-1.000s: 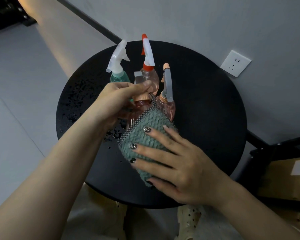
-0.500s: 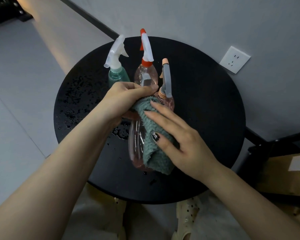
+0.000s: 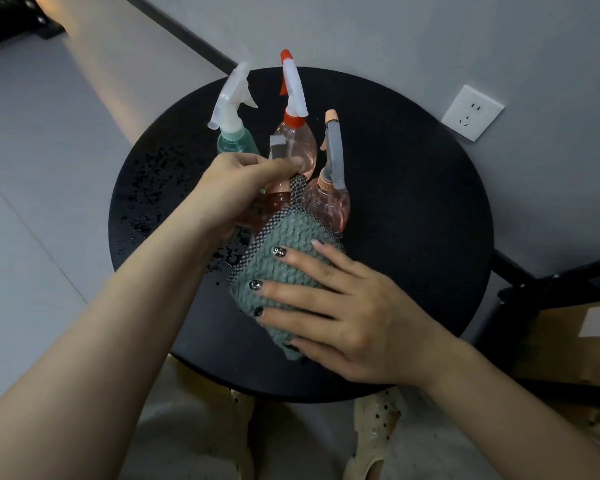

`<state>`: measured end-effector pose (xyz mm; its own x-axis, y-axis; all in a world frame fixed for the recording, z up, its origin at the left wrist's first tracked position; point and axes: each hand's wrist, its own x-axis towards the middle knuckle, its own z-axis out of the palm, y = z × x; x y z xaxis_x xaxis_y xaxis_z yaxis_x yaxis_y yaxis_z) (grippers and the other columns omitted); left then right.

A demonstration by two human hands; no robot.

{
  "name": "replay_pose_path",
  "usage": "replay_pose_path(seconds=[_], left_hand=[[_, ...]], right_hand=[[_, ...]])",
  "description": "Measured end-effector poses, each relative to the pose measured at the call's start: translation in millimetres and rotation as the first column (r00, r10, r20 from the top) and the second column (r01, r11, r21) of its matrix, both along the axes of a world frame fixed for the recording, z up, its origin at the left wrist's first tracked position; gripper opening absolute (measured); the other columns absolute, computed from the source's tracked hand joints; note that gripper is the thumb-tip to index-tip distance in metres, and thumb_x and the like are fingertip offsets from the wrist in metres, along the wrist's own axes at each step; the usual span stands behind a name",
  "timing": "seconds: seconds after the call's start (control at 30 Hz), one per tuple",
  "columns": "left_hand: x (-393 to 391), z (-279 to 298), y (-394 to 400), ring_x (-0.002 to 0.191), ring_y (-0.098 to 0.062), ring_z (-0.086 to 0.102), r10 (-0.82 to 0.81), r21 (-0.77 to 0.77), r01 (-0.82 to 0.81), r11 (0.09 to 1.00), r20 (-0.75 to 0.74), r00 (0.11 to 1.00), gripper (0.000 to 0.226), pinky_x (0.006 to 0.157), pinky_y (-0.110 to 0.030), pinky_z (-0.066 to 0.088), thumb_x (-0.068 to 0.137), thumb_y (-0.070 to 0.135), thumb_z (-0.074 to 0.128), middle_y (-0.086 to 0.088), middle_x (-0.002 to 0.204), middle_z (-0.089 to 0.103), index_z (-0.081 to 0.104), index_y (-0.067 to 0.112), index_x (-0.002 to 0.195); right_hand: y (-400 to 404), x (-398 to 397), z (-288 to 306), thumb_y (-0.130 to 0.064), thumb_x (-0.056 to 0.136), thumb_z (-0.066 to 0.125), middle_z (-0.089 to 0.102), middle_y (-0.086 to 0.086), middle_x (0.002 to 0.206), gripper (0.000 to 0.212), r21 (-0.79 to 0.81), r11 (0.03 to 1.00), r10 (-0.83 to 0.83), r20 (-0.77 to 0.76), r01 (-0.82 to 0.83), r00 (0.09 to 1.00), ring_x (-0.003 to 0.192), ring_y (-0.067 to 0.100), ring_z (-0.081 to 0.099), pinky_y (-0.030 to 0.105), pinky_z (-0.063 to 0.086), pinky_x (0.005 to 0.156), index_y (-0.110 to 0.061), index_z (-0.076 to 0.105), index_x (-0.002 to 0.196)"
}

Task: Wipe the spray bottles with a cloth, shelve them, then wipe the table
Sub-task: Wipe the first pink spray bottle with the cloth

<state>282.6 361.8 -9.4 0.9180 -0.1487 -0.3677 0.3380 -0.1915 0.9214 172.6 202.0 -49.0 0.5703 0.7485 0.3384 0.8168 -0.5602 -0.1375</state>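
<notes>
Left hand grips the bottle neck; its body runs down under the right hand, pressing the cloth flat

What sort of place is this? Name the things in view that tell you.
Probably a room in a home or small office, seen at a corner: a small round black table against a plain wall with a power socket, a tiled floor, and a cardboard box beside it.

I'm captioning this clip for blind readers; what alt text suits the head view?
A left hand grips a clear pink spray bottle while the right hand presses a grey-green knitted cloth around it, above a wet round black table holding three more spray bottles.
</notes>
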Motion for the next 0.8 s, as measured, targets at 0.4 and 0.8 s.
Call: replay_pose_path(seconds=[0.4,0.8], left_hand=[[-2.8,-3.7,-6.8,0.055,-0.014,0.062,-0.056,-0.004,0.056,0.998,-0.028,0.998,0.034,0.050,-0.023,0.051,0.073,0.037,0.075,-0.004,0.072,0.066,0.063,0.008,0.087],[0.6,-1.8,2.9,0.065,-0.020,0.061,-0.014,0.021,0.014,1.000,0.021,1.000,0.055,0.052,-0.022,0.045,0.076,0.040,0.073,-0.025,0.096,0.069,0.063,-0.006,0.104]], right_hand=[[3.7,5.1,2.9,-0.032,0.097,0.041,0.031,-0.008,0.152,0.044,0.304,0.851,-0.253,-0.477,0.428,0.842,0.143,0.013,0.023,0.034,0.032,0.113,-0.023,0.042,0.140],[6.5,-4.2,-0.2,-0.025,0.096,0.051,0.054,-0.001,0.137,0.028,-0.069,0.997,0.019,0.017,-0.018,1.000,0.137,0.027,0.035,0.047,0.025,0.114,-0.018,0.063,0.120]])
